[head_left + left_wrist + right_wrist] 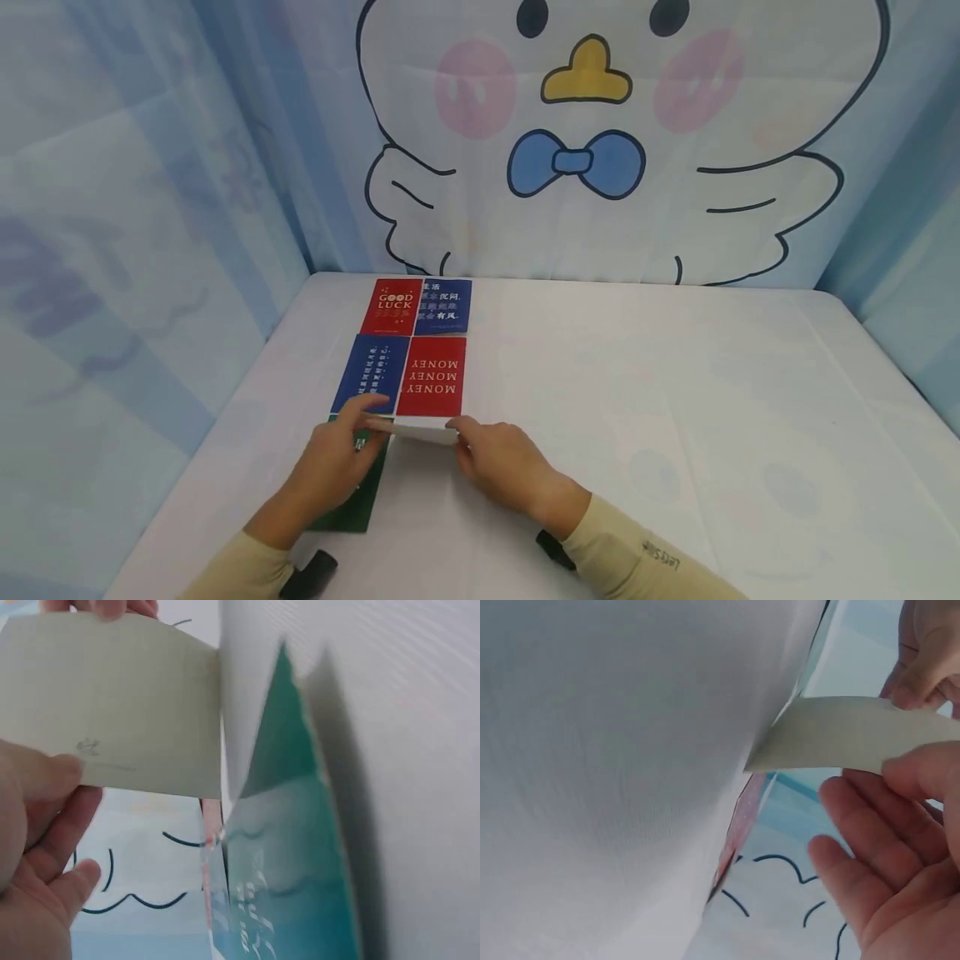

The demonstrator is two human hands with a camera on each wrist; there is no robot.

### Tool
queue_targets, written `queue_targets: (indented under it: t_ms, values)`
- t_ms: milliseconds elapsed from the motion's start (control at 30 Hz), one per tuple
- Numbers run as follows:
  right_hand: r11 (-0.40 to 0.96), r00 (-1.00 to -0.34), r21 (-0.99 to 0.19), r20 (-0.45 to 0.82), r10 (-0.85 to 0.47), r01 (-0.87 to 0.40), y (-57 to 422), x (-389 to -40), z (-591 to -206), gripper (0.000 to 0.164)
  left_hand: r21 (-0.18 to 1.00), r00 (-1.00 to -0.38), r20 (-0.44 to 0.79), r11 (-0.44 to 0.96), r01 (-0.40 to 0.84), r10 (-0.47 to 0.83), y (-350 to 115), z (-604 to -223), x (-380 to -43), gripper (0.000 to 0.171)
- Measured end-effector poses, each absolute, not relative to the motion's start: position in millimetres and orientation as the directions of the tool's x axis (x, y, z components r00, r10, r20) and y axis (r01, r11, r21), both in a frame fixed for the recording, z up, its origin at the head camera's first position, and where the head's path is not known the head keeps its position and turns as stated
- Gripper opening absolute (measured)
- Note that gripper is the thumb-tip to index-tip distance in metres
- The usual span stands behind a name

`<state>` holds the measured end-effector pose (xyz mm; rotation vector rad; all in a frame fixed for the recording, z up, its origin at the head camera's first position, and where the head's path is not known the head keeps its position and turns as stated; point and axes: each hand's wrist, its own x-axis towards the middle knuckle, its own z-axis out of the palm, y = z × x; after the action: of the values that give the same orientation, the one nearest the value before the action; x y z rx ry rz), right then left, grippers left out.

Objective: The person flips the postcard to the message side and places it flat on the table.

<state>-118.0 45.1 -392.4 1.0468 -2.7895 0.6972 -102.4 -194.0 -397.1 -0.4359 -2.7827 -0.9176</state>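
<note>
Both hands hold one postcard-like card (424, 432) on edge over the table, its pale back towards me. My left hand (337, 460) pinches the card's left side between thumb and fingers, and my right hand (504, 462) pinches its right side. In the left wrist view the back of the card (112, 705) bears a small printed mark, and its lower edge meets the tabletop. Seen from the right wrist, the card (832, 736) bows slightly. Under my left hand lies a green card (354, 510), partly covered by the hand.
Beyond the held card lie a blue card (382, 358) and a red MONEY card (430, 398). Farther back are a red GOOD LUCK card (392, 305) and another blue card (450, 308). White cloth covers the table (637, 400); a cartoon-printed curtain (577, 233) hangs behind it.
</note>
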Motion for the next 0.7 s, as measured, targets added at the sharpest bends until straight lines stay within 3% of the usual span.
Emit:
queue_targets:
  t_ms: [133,233,367,500,700]
  values:
    - [0.608,-0.775,-0.484,0.338,-0.534,-0.630,45.0,-117.1,-393.9,0.036,0.536,-0.888,0.423,0.740,0.407,0.182,-191.1,-396.7,-103.3,0.058]
    - [0.560,-0.792,-0.563,0.384,-0.474,-0.608,44.8,-116.3,-394.9,0.042,0.528,-0.855,0.492,0.725,0.442,0.163,-189.5,-398.1,-104.5,0.061]
    - [0.519,-0.779,-0.582,0.453,-0.433,-0.626,44.9,-118.0,-395.9,0.041,0.528,-0.826,0.542,0.704,0.475,0.151,-188.8,-400.8,-107.3,0.053]
    - [0.529,-0.781,-0.576,0.432,-0.451,-0.623,45.1,-120.3,-395.7,0.041,0.535,-0.848,0.500,0.707,0.463,0.177,-189.8,-401.8,-109.4,0.045]
    - [0.601,-0.853,-0.628,0.217,-0.475,-0.494,42.9,-123.2,-393.9,0.049,0.589,-0.942,0.286,0.743,0.316,0.174,-187.6,-399.2,-111.0,0.046]
